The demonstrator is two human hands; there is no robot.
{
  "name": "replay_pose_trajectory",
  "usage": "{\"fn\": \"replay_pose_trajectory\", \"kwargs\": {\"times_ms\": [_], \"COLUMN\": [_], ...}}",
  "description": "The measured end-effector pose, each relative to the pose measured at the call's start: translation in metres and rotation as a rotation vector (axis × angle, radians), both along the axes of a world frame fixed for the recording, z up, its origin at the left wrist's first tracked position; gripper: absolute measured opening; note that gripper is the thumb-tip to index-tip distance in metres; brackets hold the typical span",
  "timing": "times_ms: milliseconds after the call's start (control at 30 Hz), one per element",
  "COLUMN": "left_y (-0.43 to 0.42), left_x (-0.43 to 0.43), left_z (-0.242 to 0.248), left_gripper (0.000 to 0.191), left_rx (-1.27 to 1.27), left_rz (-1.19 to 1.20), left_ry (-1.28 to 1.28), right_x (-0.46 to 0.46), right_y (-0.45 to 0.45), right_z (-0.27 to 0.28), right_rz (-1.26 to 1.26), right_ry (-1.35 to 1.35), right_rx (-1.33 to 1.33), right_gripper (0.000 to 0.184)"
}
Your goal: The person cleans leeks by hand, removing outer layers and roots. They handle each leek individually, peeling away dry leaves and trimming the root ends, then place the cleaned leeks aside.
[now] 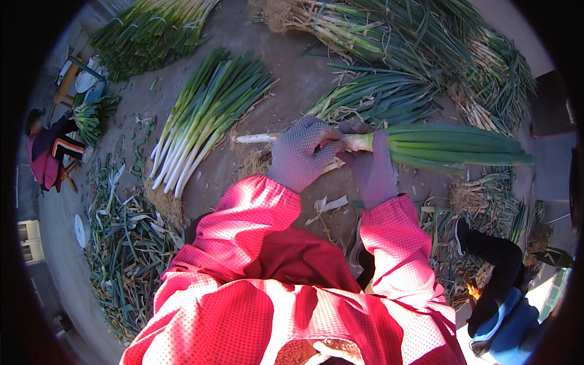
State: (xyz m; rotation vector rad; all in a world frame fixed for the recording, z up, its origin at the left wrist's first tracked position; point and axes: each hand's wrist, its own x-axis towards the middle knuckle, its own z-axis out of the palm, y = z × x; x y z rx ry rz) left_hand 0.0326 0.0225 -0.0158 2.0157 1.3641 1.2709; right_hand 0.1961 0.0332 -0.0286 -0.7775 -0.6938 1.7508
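A green onion stalk (451,143) lies crosswise in front of me, its white root end to the left and its broad green leaves to the right. My left hand (303,153), in a dotted grey glove, is closed around its white shaft. Gloved too, my right hand (375,166) grips it where the leaves begin; some of its fingers are hidden behind the stalk. Left of my hands, a row of peeled green onions (196,132) rests on the ground, white ends toward me. Just beyond my hands lie untrimmed green onions (378,96) with dry outer leaves.
Large piles of green onions (388,36) lie at the back right, and tied bundles (150,36) at the back left. Leaf scraps (132,255) are heaped at the left. A seated person (50,146) is at far left, another person (497,283) close on the right.
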Motion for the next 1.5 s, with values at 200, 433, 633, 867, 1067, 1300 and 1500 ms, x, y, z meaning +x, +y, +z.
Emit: {"fn": "replay_pose_trajectory", "kwargs": {"times_ms": [200, 433, 633, 867, 1067, 1300, 1500], "left_y": [-0.007, -0.006, -0.003, 0.002, 0.000, -0.012, -0.010], "left_x": [0.014, 0.016, 0.015, 0.008, 0.000, 0.013, 0.013], "left_z": [0.004, -0.004, -0.014, -0.011, -0.014, -0.028, -0.003], "left_gripper": [0.030, 0.017, 0.012, 0.012, 0.009, 0.025, 0.033], "left_rx": [0.051, 0.061, -0.001, -0.324, -0.418, -0.190, -0.148], "left_rz": [0.085, 0.063, 0.088, 0.089, -0.127, -0.384, 0.047], "left_ry": [0.135, 0.245, 0.066, -0.301, -0.284, 0.421, 0.175], "right_x": [-0.004, -0.006, -0.008, -0.005, 0.013, 0.025, 0.014], "right_y": [-0.003, -0.007, -0.008, -0.004, 0.005, 0.016, 0.008], "right_z": [-0.005, -0.016, -0.008, -0.003, 0.000, 0.002, 0.002], "right_rz": [0.028, -0.011, 0.016, -0.005, -0.086, -0.224, -0.092], "right_ry": [0.097, 0.017, 0.103, 0.125, 0.098, 0.110, 0.082], "right_rx": [0.039, -0.097, -0.066, -0.013, 0.002, 0.066, 0.038], "right_gripper": [0.040, 0.040, 0.038, 0.029, 0.029, 0.029, 0.032]}}
